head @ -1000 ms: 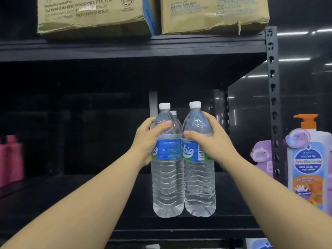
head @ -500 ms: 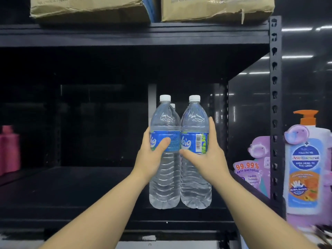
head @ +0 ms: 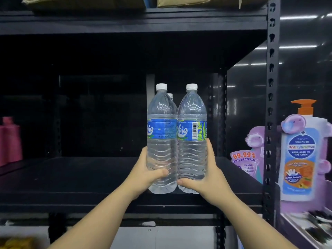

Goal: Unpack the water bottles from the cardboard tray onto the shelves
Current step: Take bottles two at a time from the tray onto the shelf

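Observation:
Two clear water bottles with blue labels and white caps stand upright side by side over the black shelf [head: 80,178]. My left hand [head: 143,175] grips the lower body of the left bottle [head: 161,137]. My right hand [head: 206,178] grips the lower body of the right bottle [head: 191,137]. Behind the left bottle the cap of a third bottle [head: 170,95] peeks out. Whether the two bottle bases touch the shelf board I cannot tell. The cardboard tray is out of view.
Cardboard boxes [head: 197,0] sit on the shelf above. A perforated black upright [head: 271,105] bounds the bay on the right, with a pump bottle of wash [head: 303,151] and a purple pouch [head: 248,159] beyond it. Pink bottles [head: 9,141] stand at far left.
Both hands slid down from the labels to the lower bodies of the bottles. The bottles moved forward and slightly down, deeper over the shelf.

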Demonstrator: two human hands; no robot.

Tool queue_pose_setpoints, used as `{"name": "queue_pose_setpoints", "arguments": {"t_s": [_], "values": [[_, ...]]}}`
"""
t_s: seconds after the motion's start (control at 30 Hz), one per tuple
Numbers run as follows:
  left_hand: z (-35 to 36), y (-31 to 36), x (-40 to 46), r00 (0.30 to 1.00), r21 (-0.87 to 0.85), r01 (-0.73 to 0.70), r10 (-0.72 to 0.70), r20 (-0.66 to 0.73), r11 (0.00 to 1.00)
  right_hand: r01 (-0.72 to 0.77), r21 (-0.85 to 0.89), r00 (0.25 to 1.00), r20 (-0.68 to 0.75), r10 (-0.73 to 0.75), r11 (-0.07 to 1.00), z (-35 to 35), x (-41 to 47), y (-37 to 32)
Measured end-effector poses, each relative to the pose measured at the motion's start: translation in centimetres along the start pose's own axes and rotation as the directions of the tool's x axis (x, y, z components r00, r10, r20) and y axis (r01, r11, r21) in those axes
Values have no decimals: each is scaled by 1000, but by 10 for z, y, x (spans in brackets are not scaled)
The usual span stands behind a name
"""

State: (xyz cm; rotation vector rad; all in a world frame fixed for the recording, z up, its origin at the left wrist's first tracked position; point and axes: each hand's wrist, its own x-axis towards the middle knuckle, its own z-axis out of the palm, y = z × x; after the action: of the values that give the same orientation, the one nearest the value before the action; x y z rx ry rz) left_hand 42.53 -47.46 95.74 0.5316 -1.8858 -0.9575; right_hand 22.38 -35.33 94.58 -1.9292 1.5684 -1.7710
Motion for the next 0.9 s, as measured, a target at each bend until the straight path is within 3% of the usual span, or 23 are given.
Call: {"name": "queue_pose_setpoints", "arguments": {"t_s": [0.13,0.33,0.5,0.6,0.77,0.9], "values": [[3,-1,-1,997,9,7,-7,-80,1000,7,-17,998,-61,-8,1000,2,-1,-2],[-1,-2,1,997,-48,39,-42,-71,998,33,-34,996,-87,-35,999,1,-3,-2],[7,-1,-1,991,67,24,-15,-133,997,42,-36,994,-101,-45,998,0,-3,-2],[5,-2,1,995,47,25,-20,-101,999,40,-36,994,-97,-43,999,0,-2,-2],[-2,-7,4,994,-50,27,-32,-101,998,-87,1,995,-50,87,996,-5,-2,6],[-2,-7,4,994,-59,29,-35,-102,998,-128,-55,987,-110,121,990,-4,1,12]]}}
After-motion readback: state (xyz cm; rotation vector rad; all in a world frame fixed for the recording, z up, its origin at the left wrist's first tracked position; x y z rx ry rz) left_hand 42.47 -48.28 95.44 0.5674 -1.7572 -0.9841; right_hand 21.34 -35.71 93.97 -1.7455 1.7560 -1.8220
